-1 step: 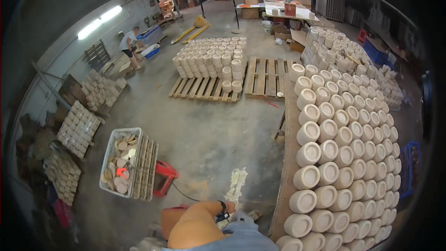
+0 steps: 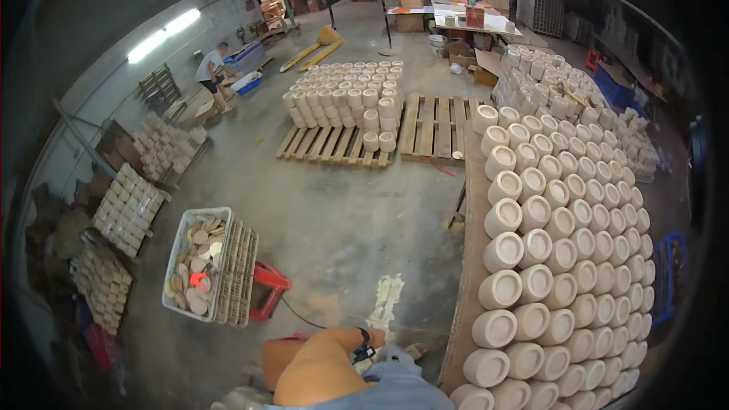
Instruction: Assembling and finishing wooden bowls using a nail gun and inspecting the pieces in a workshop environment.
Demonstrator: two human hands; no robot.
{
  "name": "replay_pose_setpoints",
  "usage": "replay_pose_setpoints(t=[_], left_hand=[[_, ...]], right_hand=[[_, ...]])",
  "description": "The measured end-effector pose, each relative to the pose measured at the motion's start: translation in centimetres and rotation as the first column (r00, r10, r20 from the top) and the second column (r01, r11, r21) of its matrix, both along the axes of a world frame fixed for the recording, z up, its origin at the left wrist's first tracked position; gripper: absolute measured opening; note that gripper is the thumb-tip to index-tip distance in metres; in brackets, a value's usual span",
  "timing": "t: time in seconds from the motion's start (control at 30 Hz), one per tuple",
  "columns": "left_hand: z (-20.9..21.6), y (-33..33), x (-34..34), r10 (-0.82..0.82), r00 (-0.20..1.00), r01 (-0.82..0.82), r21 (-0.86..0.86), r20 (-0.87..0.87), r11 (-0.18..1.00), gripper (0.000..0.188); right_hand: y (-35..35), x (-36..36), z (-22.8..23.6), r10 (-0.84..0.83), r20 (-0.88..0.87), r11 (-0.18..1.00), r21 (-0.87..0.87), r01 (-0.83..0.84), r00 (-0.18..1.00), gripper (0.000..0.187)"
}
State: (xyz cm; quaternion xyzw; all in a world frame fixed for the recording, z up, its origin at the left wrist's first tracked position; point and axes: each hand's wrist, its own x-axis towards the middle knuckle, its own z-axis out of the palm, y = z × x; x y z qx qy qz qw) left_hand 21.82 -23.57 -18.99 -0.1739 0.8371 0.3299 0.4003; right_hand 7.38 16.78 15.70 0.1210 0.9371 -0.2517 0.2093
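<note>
At nine o'clock, a slanting stack of pale pieces under clear film (image 2: 129, 209) stands near the wall. At eight o'clock, a white rectangular plastic basket (image 2: 209, 212) holds flat round tan discs (image 2: 200, 307) and one bright orange-red piece (image 2: 199, 281). At ten o'clock, a person in a light top and dark shorts (image 2: 209, 70) bends toward a blue tub (image 2: 248, 83). Between seven and eight o'clock, a red plastic stool (image 2: 273, 281) stands just beside the basket.

Near seven o'clock, a reddish-brown, flat-sided object (image 2: 277, 361) lies partly behind the bare left forearm (image 2: 323, 372); it is the thing nearest that arm, though whether they touch cannot be told. At eleven o'clock sits a yellow pallet jack (image 2: 328, 36). Toward twelve, cream round-topped cylinders stacked in tiers (image 2: 345, 99) stand on a slatted wooden pallet (image 2: 319, 144).

At six o'clock, the left hand (image 2: 377, 339) shows only in part beyond a dark wristband (image 2: 364, 351); whether it is relaxed or grasping something cannot be told. The right hand cannot be made out, so its state is unknown.

At two o'clock lies a second wooden pallet (image 2: 427, 127). From two to five o'clock, rows of cream cylinders with round recessed ends (image 2: 562, 258) fill the right side.
</note>
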Motion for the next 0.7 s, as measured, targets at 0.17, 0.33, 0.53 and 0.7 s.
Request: replay_pose_setpoints(t=[0.17, 0.33, 0.53, 0.7], left_hand=[[1.3, 2.3, 0.2, -0.033, 0.996, 0.028, -0.065, -0.079, 0.998, 0.039], [-1.6, 3.6, 3.2, -0.021, 0.993, 0.016, -0.044, -0.119, 0.999, 0.044], [-2.6, 4.0, 5.9, 0.046, 0.999, -0.044, -0.090, 0.024, 0.995, 0.046], [-3.4, 3.8, 6.8, 0.079, 0.991, -0.067, -0.113, 0.105, 0.991, 0.045]], right_hand=[[0.6, 0.7, -0.2, 0.010, -0.020, 1.000, -0.020, -0.010, 1.000, 0.049], [1.1, 1.1, -0.2, 0.021, -0.040, 0.999, -0.028, -0.022, 0.999, 0.048], [2.0, 1.9, -0.3, 0.006, -0.064, 0.999, -0.044, -0.009, 0.998, 0.047], [2.3, 2.7, -0.3, -0.011, -0.075, 0.998, -0.061, 0.007, 0.997, 0.046]])
